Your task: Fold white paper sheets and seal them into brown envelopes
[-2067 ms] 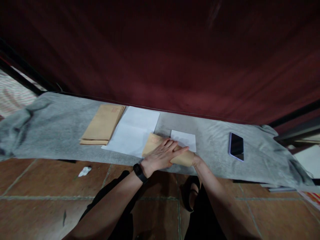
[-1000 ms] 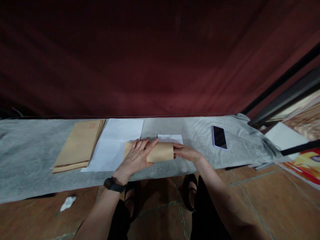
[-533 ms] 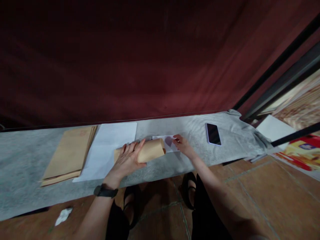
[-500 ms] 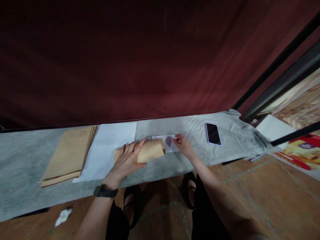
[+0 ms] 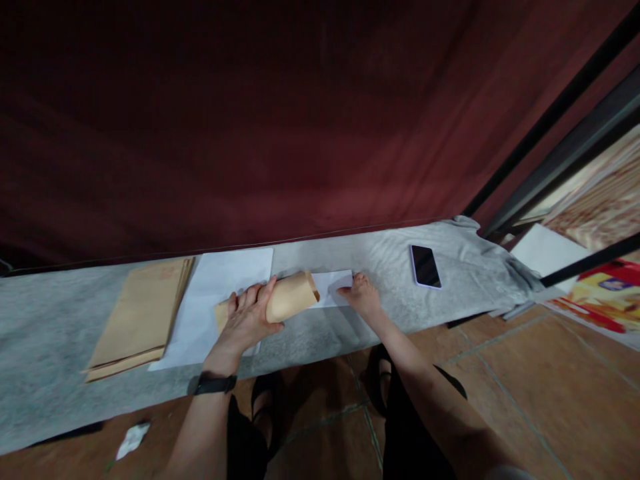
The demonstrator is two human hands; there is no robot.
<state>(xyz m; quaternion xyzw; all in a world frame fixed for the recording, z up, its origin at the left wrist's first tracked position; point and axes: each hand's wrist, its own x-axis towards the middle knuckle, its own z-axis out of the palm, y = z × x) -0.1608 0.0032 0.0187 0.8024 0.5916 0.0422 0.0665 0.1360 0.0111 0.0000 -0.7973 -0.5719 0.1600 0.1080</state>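
Note:
My left hand is wrapped over a brown paper envelope, its thumb on the near side and fingers on the far side. The envelope bulges, and its open mouth faces right. A folded white paper lies at that mouth, its left end hidden by the envelope; I cannot tell how far inside it reaches. At the paper's right end, my right hand grips it with the fingers curled and the thumb pointing left over it. Beneath the left hand lies a larger white sheet, partly covered.
Several brown envelopes are stacked at the left. A phone lies to the right on the grey cloth covering the narrow bench. A dark red curtain hangs behind. A crumpled tissue is on the tiled floor.
The envelope and my left hand have shifted slightly left in view. The white paper's left end has gone out of sight at the envelope's mouth. My right thumb now extends over the paper.

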